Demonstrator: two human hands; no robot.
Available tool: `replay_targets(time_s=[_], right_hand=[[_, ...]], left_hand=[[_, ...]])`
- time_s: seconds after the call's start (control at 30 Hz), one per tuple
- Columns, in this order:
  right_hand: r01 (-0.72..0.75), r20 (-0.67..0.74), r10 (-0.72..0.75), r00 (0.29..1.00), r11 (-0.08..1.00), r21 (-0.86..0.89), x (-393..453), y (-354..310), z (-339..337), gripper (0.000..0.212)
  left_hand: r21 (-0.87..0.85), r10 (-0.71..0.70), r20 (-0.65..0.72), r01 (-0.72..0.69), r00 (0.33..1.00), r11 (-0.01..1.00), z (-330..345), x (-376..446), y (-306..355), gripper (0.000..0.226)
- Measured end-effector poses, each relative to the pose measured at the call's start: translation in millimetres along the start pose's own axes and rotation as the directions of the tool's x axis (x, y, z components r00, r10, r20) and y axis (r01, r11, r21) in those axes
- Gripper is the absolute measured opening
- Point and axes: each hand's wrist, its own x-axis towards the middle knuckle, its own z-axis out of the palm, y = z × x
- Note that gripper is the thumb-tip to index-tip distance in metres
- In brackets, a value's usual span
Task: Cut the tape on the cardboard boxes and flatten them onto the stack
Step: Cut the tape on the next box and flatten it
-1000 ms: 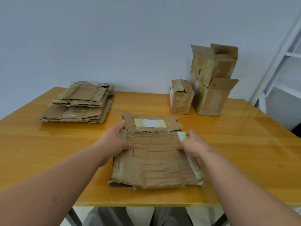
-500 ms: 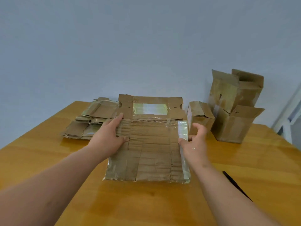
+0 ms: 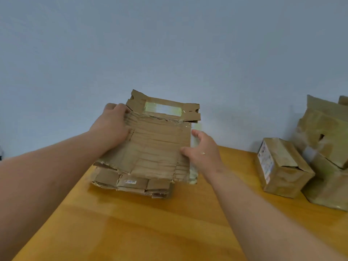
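Above the stack of flattened cardboard (image 3: 131,182), the flattened box (image 3: 156,147) is held tilted, its far end raised toward the wall and its near edge low over the stack. Whether that near edge touches the stack cannot be determined. The left hand (image 3: 111,129) grips the left edge of the flattened box, thumb on the upper face and fingers curled around the edge. The right hand (image 3: 202,151) holds the right edge, thumb pressed on the upper face and fingers extended along the taped side. A strip of clear tape (image 3: 163,109) crosses the upper flaps of the flattened box. The stack rests on the wooden table (image 3: 150,227). Well apart to the right, a small closed box (image 3: 280,166) stands on the table, touching a group of larger, partly open boxes (image 3: 327,144) at the frame edge.
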Motion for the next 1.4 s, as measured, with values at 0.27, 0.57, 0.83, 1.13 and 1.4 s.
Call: replay_targets(time_s=[0.27, 0.57, 0.83, 1.13, 1.4], right_hand=[[-0.078, 0.121, 0.119, 0.985, 0.950, -0.302, 79, 30, 56, 0.049], [0.339, 0.389, -0.061, 0.919, 0.626, -0.702, 75, 43, 91, 0.048], [0.267, 0.456, 0.089, 0.886, 0.707, -0.655, 65, 59, 105, 0.073], [0.343, 0.219, -0.265, 0.939, 0.759, -0.553, 48, 40, 63, 0.047], [0.023, -0.121, -0.147, 0.982, 0.721, -0.693, 12, 89, -69, 0.038]], left_hand=[[0.226, 0.055, 0.300, -0.127, 0.952, 0.966, 52, 70, -25, 0.071], [0.453, 0.036, 0.499, -0.296, 0.866, 0.841, 114, 55, -35, 0.064], [0.301, 0.007, 0.519, -0.191, 0.855, 0.934, 129, 47, -54, 0.081], [0.509, 0.111, 0.450, -0.356, 0.886, 0.783, 91, 44, -9, 0.064], [0.385, 0.302, 0.310, -0.410, 0.901, 0.827, 73, 0, 75, 0.053]])
